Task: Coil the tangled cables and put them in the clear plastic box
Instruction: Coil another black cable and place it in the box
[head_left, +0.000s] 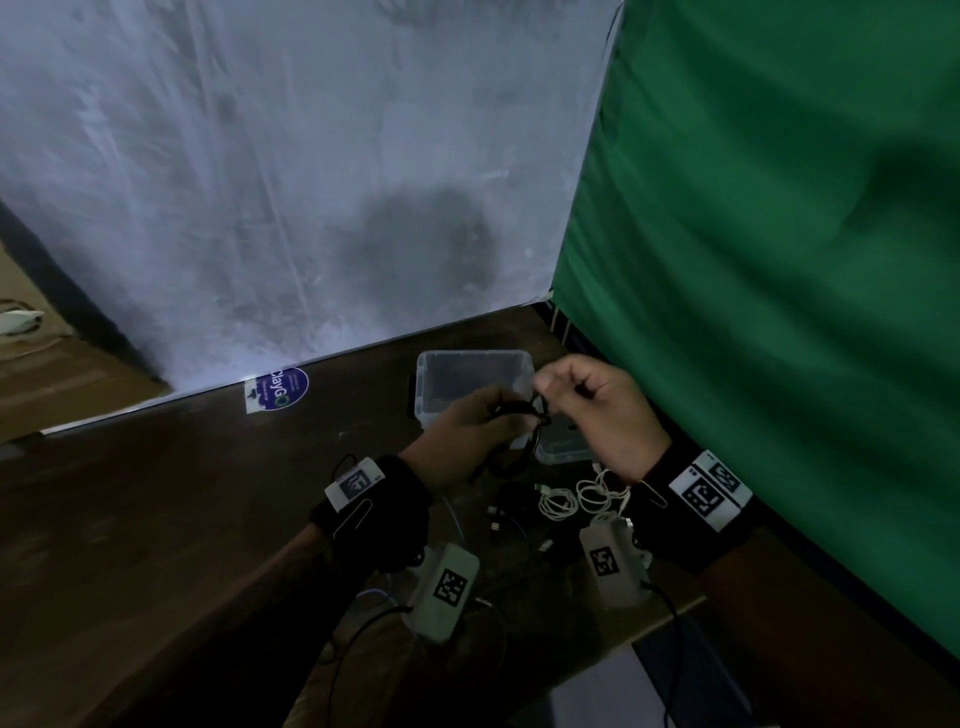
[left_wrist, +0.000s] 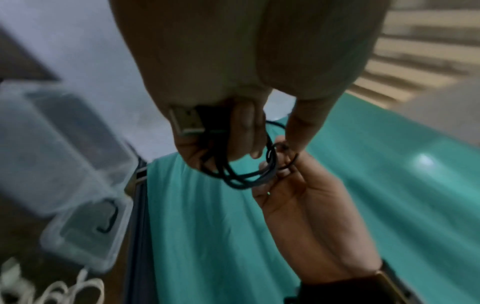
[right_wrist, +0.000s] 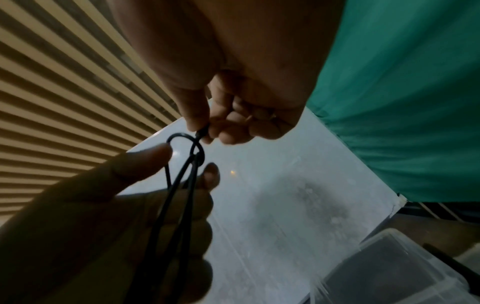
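Note:
A black cable (head_left: 511, 452) hangs in loops between both hands, just in front of the clear plastic box (head_left: 470, 364). My left hand (head_left: 475, 426) grips the bundled loops and the USB plug (left_wrist: 187, 119). My right hand (head_left: 587, 395) pinches the cable's free end (right_wrist: 201, 132) between thumb and forefinger, where it wraps round the loops (right_wrist: 182, 185). White cables (head_left: 582, 496) lie tangled on the table below the hands, with a dark cable (head_left: 506, 514) beside them.
The box's lid (head_left: 563, 447) lies on the dark wooden table (head_left: 182, 493) to the right of the box. A green cloth (head_left: 779, 234) hangs close on the right. A whitish sheet (head_left: 285, 182) backs the table, with a blue sticker (head_left: 280, 387) at its foot.

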